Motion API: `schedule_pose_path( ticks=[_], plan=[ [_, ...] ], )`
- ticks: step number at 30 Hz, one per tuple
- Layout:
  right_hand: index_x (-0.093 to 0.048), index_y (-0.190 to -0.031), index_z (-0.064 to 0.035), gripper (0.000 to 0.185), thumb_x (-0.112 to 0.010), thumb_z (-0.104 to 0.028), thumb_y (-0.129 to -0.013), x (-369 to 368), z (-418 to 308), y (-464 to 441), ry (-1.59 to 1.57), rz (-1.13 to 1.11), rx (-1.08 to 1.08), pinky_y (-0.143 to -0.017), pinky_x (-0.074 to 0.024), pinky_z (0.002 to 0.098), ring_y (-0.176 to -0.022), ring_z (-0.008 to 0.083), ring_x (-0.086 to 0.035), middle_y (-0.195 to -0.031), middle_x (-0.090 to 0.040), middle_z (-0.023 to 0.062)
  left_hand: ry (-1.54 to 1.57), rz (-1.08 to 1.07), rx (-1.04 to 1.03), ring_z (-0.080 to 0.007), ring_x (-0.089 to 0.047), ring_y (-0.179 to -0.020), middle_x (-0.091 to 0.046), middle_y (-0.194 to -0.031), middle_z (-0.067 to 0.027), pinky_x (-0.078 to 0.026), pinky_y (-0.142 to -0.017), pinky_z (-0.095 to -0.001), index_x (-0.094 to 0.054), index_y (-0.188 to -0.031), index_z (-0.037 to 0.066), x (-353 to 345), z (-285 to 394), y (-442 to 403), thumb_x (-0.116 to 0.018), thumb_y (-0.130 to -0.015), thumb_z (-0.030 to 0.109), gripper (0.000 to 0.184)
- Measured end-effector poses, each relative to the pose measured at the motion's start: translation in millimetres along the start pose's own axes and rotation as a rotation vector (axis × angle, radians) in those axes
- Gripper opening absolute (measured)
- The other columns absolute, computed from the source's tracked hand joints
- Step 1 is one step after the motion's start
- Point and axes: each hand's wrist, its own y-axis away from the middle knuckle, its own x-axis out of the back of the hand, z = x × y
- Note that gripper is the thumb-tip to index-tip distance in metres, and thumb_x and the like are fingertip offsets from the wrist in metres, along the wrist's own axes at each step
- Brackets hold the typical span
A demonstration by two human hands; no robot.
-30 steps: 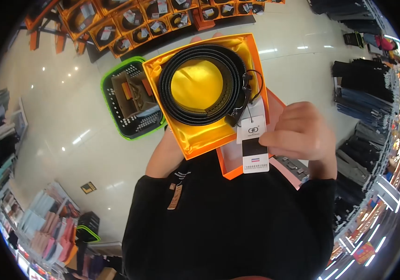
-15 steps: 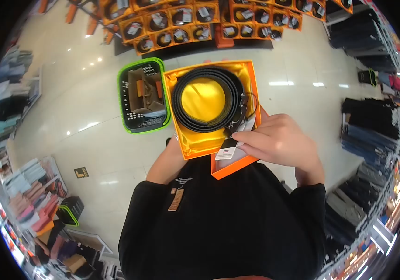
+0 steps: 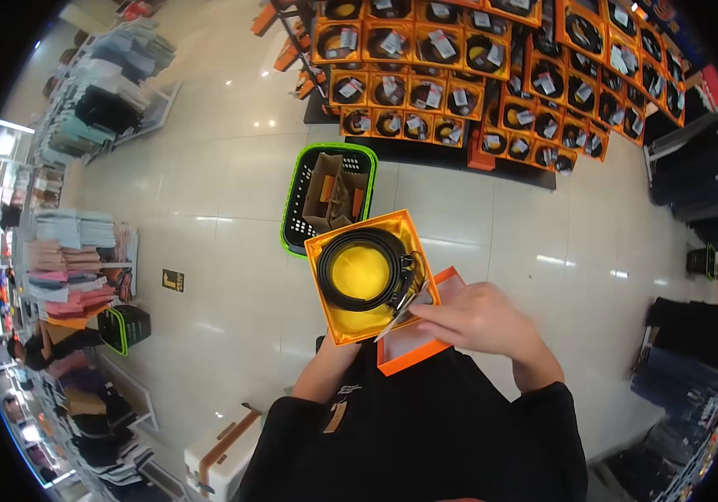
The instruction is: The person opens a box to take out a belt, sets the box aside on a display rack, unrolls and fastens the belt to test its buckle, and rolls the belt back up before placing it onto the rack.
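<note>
A coiled black belt (image 3: 328, 289) with a dark buckle lies in an orange box (image 3: 320, 293) lined with yellow satin. My left hand (image 3: 339, 346) supports this box from below, its fingers hidden under it. The box's orange lid (image 3: 409, 358), pale inside, sits beneath the lower right side, partly covered. My right hand (image 3: 480, 320) is over the lid, thumb and fingers pinched at a white tag (image 3: 398, 318) by the buckle. The tag is tilted nearly edge-on.
A black basket with green rim (image 3: 288, 205) holding brown paper packaging stands on the floor ahead. Beyond it rises a display of boxed belts (image 3: 443, 46). Folded clothes (image 3: 74, 268) line the left; hanging trousers (image 3: 685, 351) line the right. A white case (image 3: 225, 448) stands at lower left.
My view has shifted, with the box now lower in it and more of the belt display showing. The tag has turned from facing me to nearly edge-on at my right fingers.
</note>
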Motion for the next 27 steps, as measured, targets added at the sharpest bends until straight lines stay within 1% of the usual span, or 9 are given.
schedule_pose_path(
  ticks=[1,5,9,11,14,15,19,24,27],
  plan=[
    [-0.061,-0.109,-0.0101,0.028,-0.064,-0.022,-0.084,-11.3,-3.4,-4.7,0.002,-0.026,0.007,-0.046,-0.0457,0.0325,-0.053,0.0207,-0.061,-0.06,-0.061,0.0028,0.01,-0.001,-0.022,-0.0223,-0.058,-0.108,-0.055,-0.122,-0.014,-0.053,-0.089,-0.035,-0.045,-0.128,0.001,11.8,2.2,2.2,-0.051,-0.095,0.021,0.039],
    [-0.056,-0.121,-0.0101,0.038,-0.061,-0.022,-0.086,-37.4,-15.5,-35.3,-0.036,-0.153,0.059,-0.046,-0.0443,0.033,-0.051,0.0223,-0.059,-0.058,-0.059,0.0034,0.144,-0.009,-0.157,-0.0223,-0.058,-0.107,-0.055,-0.122,-0.0137,-0.053,-0.088,-0.0342,-0.044,-0.128,0.001,51.1,21.9,7.7,-0.052,-0.095,0.02,0.039],
    [-0.056,-0.122,-0.0121,0.039,-0.061,-0.022,-0.085,-64.5,-34.4,-82.6,-0.022,-0.153,-0.004,-0.047,-0.0446,0.0328,-0.052,0.0227,-0.059,-0.059,-0.06,0.0036,0.071,0.058,-0.306,-0.022,-0.057,-0.108,-0.054,-0.123,-0.0124,-0.051,-0.09,-0.0357,-0.045,-0.129,0.003,52.7,71.8,24.1,-0.053,-0.094,0.021,0.04],
    [-0.056,-0.123,-0.0146,0.04,-0.062,-0.022,-0.084,-90.1,-44.2,-111.2,0.026,-0.281,0.117,-0.048,-0.0453,0.0324,-0.055,0.0217,-0.061,-0.061,-0.061,0.0037,-0.043,0.152,-0.393,-0.0217,-0.057,-0.108,-0.054,-0.124,-0.012,-0.051,-0.091,-0.0363,-0.045,-0.129,0.004,56.4,100.0,36.3,-0.053,-0.094,0.022,0.041],
    [-0.06,-0.119,-0.013,0.039,-0.066,-0.017,-0.081,-143.0,-59.8,-155.8,-0.031,-0.241,0.243,-0.048,-0.0453,0.0322,-0.052,0.0204,-0.06,-0.063,-0.062,0.0026,-0.195,0.291,-0.504,-0.0216,-0.056,-0.109,-0.054,-0.124,-0.0115,-0.05,-0.093,-0.037,-0.045,-0.129,0.005,84.1,143.8,52.6,-0.054,-0.094,0.023,0.041],
    [-0.06,-0.12,-0.0159,0.038,-0.064,-0.019,-0.082,-159.1,-66.0,-172.2,-0.047,-0.283,0.245,-0.048,-0.0454,0.0328,-0.053,0.0213,-0.06,-0.064,-0.063,0.003,-0.194,0.312,-0.525,-0.0218,-0.056,-0.109,-0.054,-0.124,-0.0114,-0.05,-0.093,-0.0373,-0.045,-0.129,0.005,101.0,160.1,58.0,-0.054,-0.094,0.024,0.042],
    [-0.059,-0.121,-0.021,0.037,-0.062,-0.02,-0.084,-217.6,-102.7,-249.0,-0.16,-0.368,0.26,-0.047,-0.045,0.033,-0.056,0.0226,-0.06,-0.066,-0.063,0.0043,0.0,0.324,-0.551,-0.0222,-0.056,-0.109,-0.053,-0.125,-0.0112,-0.049,-0.093,-0.0381,-0.045,-0.129,0.005,180.9,229.0,77.0,-0.054,-0.093,0.026,0.043],
    [-0.058,-0.123,-0.0214,0.038,-0.062,-0.028,-0.086,-276.6,-131.5,-334.9,-0.107,-0.447,0.306,-0.048,-0.0445,0.0335,-0.056,0.0238,-0.059,-0.063,-0.061,0.0048,0.249,0.295,-0.547,-0.0228,-0.055,-0.109,-0.053,-0.125,-0.0109,-0.048,-0.094,-0.0392,-0.045,-0.129,0.005,262.6,306.0,88.5,-0.055,-0.093,0.029,0.045],
    [-0.058,-0.123,-0.0208,0.046,-0.068,-0.035,-0.08,-288.1,-129.4,-369.3,-0.13,-0.459,0.274,-0.049,-0.0443,0.0323,-0.054,0.0238,-0.059,-0.06,-0.058,0.0052,0.323,0.267,-0.503,-0.0232,-0.055,-0.109,-0.053,-0.125,-0.0108,-0.047,-0.094,-0.0399,-0.045,-0.129,0.005,293.4,337.8,85.0,-0.055,-0.093,0.03,0.046]
  ],
)
